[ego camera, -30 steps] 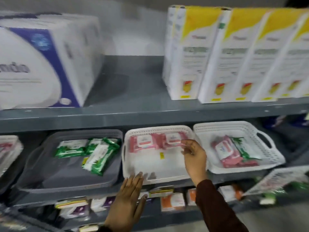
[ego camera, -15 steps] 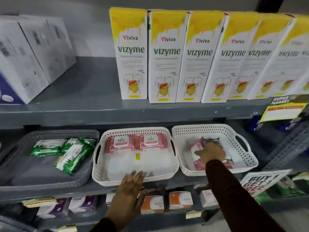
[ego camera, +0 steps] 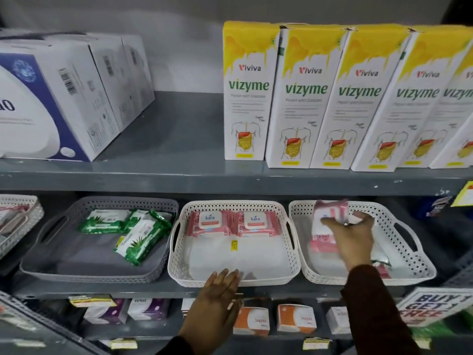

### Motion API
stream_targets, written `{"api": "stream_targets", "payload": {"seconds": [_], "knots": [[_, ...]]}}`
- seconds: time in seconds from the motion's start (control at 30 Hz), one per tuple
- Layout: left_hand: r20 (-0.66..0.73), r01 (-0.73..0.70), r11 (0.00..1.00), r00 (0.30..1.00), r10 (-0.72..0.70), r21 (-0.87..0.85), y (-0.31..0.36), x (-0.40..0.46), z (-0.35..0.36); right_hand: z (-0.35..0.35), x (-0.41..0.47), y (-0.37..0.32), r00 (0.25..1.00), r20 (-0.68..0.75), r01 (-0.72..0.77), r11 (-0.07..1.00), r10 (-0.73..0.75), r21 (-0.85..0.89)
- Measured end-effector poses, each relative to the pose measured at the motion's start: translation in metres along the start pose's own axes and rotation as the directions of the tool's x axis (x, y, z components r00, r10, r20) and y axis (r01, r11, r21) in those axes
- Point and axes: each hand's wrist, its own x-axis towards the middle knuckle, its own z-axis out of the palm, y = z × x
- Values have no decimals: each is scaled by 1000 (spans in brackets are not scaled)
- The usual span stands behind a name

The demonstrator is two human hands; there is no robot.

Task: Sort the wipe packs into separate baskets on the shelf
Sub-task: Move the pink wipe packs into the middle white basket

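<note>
Three baskets stand side by side on the middle shelf. The grey basket point(ego camera: 38, 262) on the left holds three green wipe packs point(ego camera: 139, 243). Two pink wipe packs point(ego camera: 231, 224) lie at the back of the middle white basket point(ego camera: 176, 265). My left hand point(ego camera: 217, 301) rests flat on that basket's front rim, holding nothing. Over the right white basket point(ego camera: 414, 262), my right hand point(ego camera: 354, 234) grips a pink wipe pack point(ego camera: 330, 210) and holds it above the rim. Another pink pack point(ego camera: 321, 240) lies under it, and a green pack's corner point(ego camera: 381, 261) shows by my wrist.
Tall yellow and white Vizyme boxes point(ego camera: 302, 98) and large white cartons point(ego camera: 64, 98) fill the upper shelf, close above the baskets. Small boxes point(ego camera: 253, 320) line the shelf below. A promo sign point(ego camera: 432, 306) hangs at the lower right. Another white basket point(ego camera: 18, 221) sits at the far left.
My right hand went from the middle basket into the right one and has lifted a pink pack out of it. My left hand stayed on the middle basket's front rim.
</note>
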Motion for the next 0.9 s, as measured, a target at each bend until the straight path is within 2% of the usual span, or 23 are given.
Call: {"api": "stream_targets", "payload": {"seconds": [0.03, 0.07, 0.1, 0.2, 0.37, 0.4, 0.5, 0.53, 0.57, 0.63, 0.7, 0.77, 0.83, 0.9], "knots": [[-6, -2, 1000, 1000, 2, 5, 1, 0, 1, 1, -14, -9, 1000, 5, -22, 986, 22, 167], [-14, -3, 1000, 1000, 3, 14, 1, 0, 1, 6, -27, -14, 996, 68, -80, 954, 63, 290], [-22, 0, 1000, 1000, 1, 22, 2, 0, 2, 15, -37, -15, 981, 160, -157, 928, 108, 338], [-39, 8, 1000, 999, -8, 13, 2, 3, 2, 56, -63, -7, 898, 372, -371, 862, 237, 344], [-16, -41, 998, 999, 41, 39, -2, 2, 1, 126, -81, 20, 717, 561, -679, 597, 413, 428], [-8, -42, 998, 999, 42, 46, -2, 1, 0, 137, -79, 28, 714, 545, -691, 569, 440, 446], [11, -28, 998, 1000, 27, 61, -1, 1, -2, 154, -73, 49, 794, 456, -600, 632, 401, 490], [12, -26, 998, 1000, 25, 62, 0, 1, -3, 158, -66, 56, 805, 411, -590, 652, 427, 477], [9, -27, 997, 1000, 27, 66, 2, 1, -3, 159, -63, 61, 841, 361, -530, 749, 403, 397], [10, -23, 996, 1000, 22, 88, 3, 1, -1, 155, -59, 58, 851, 323, -515, 781, 415, 354], [40, -11, 991, 999, 6, 130, 3, 2, 2, 150, -56, 47, 816, 362, -568, 739, 450, 362], [75, -35, 983, 997, 21, 183, 3, 6, 10, 137, -55, 37, 757, 446, -648, 631, 477, 426], [75, -76, 979, 995, 63, 187, 6, 13, 20, 117, -55, 28, 800, 452, -586, 671, 394, 454], [49, -96, 982, 995, 90, 161, 18, 25, 32, 87, -41, 27, 902, 332, -421, 731, 276, 537]]}}
